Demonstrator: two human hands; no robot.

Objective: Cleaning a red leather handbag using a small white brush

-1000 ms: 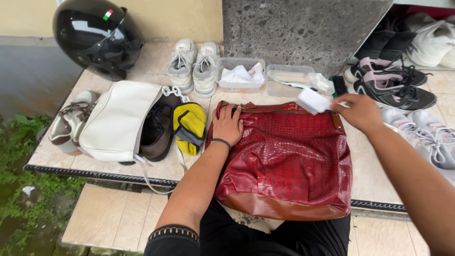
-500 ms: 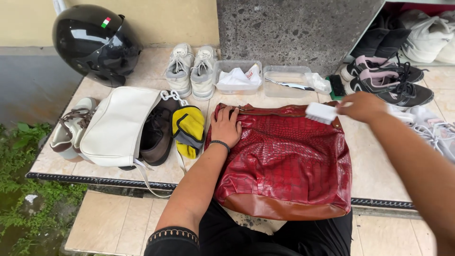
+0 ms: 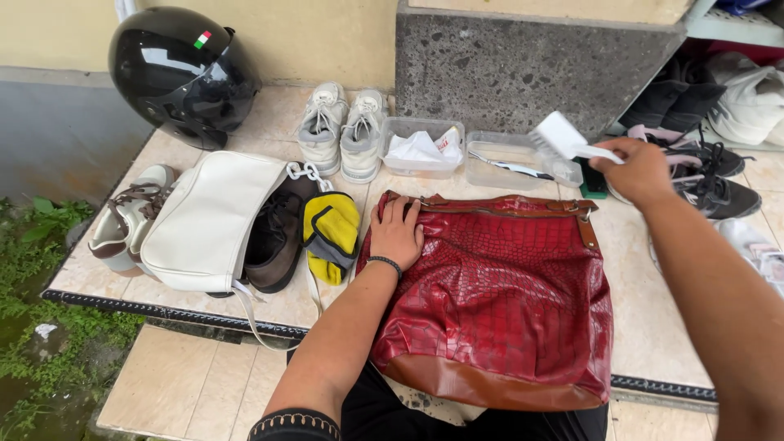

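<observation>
Since the earlier frame the right hand (image 3: 641,169) has lifted the white brush (image 3: 562,139) up off the red bag (image 3: 498,302) and carried it toward the clear trays. It grips the brush by its handle, bristles tilted away, above the right tray (image 3: 510,155). The left hand (image 3: 397,231) lies flat, fingers spread, pressing the bag's upper left corner.

The bag rests on a tiled ledge (image 3: 645,327) of pale beige squares with a dark edging strip; its brown base hangs over the front edge. Left of it lie a yellow cloth (image 3: 331,233), a dark shoe (image 3: 273,241) and a white bag (image 3: 208,220). A black helmet (image 3: 180,73) sits at the back left against a yellowish wall (image 3: 318,37). Grey sneakers (image 3: 343,131) stand before a rough grey stone block (image 3: 523,69). More shoes (image 3: 702,163) crowd the right. Green weeds (image 3: 33,327) grow below the ledge on the left.
</observation>
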